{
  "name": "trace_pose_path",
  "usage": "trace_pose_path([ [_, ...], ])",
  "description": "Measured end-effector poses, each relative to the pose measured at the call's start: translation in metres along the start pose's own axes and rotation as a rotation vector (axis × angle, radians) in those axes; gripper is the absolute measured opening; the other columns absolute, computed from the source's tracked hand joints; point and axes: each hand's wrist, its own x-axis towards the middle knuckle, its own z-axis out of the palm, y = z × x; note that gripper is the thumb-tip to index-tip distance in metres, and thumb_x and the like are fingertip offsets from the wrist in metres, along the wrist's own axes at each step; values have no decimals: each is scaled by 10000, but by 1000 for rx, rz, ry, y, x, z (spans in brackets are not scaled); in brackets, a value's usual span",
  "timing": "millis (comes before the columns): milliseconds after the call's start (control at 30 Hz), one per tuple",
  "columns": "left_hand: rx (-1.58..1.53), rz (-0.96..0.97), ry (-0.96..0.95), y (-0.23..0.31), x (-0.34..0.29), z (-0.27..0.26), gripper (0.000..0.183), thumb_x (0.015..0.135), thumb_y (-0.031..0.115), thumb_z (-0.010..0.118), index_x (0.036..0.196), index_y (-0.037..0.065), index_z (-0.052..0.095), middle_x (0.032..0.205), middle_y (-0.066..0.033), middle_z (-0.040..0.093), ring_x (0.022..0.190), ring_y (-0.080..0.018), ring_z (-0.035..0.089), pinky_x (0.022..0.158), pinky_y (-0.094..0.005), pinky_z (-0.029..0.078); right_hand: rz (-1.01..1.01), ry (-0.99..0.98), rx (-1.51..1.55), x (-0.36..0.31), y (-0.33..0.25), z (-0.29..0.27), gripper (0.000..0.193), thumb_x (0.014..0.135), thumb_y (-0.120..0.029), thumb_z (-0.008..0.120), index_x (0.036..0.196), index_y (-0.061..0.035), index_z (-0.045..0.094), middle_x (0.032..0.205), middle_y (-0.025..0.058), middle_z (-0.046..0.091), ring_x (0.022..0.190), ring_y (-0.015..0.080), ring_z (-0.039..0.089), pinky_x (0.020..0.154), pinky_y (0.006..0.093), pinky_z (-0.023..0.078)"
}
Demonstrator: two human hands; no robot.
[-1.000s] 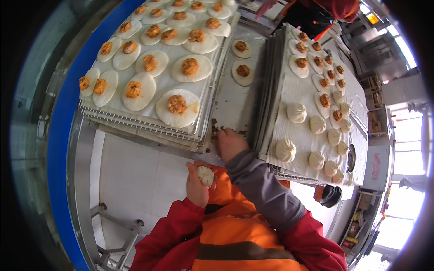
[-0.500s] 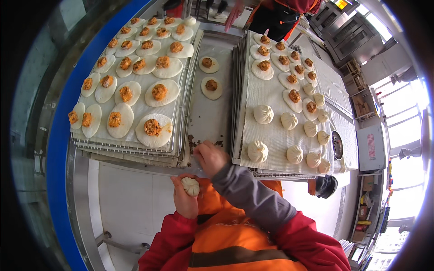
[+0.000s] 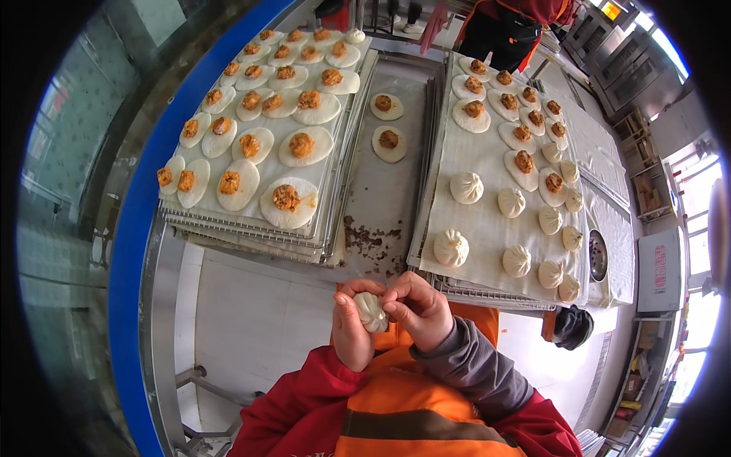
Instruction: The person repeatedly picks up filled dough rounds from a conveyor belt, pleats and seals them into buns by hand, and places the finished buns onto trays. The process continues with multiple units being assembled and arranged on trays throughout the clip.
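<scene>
A white dough bun rests in my left hand, which cups it close to my chest. My right hand pinches the bun's top from the right, fingers closed on the dough. Just beyond my hands a left tray carries flat dough rounds topped with orange filling. The right tray, lined with white cloth, bears several folded buns near me and filled open rounds farther away.
Between the trays a metal sheet holds two filled rounds and filling crumbs. A blue-edged counter runs along the left. Another person in an orange apron stands at the far end. A dark cap lies at the right.
My right hand has drawn back from the metal sheet's near edge to the bun in my left hand. The dough, open a second ago, is now gathered shut at the top.
</scene>
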Motion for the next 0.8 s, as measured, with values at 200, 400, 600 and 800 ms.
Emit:
trace_pose_path([
  [200,-28,1,40,-4,-4,24,685,1007,625,195,1063,21,513,1005,-108,570,865,-167,563,775,-290,479,-311,76,-242,-9,-10,-13,149,791,-56,763,922,-12,708,860,104,620,757,232,615,666,307,504],
  [400,-35,125,-21,12,1,53,668,1001,628,209,1061,29,499,1038,-129,557,901,-191,559,837,-312,467,-540,137,-474,-10,-38,-26,289,677,-59,835,928,-44,691,844,82,622,722,221,619,625,329,511],
  [600,6,75,-206,41,30,92,727,979,661,207,1210,30,486,980,-97,580,843,-172,577,778,-305,489,-554,69,-742,13,-97,-71,407,664,-193,816,1022,-90,652,926,40,635,777,227,623,681,346,460],
  [800,18,-110,-365,61,82,138,870,943,712,135,1537,77,154,1328,-111,513,1193,-203,530,1036,-353,413,-539,-172,-877,64,-134,-122,688,666,-237,813,1285,-93,548,1156,88,634,1088,292,610,918,380,465],
])
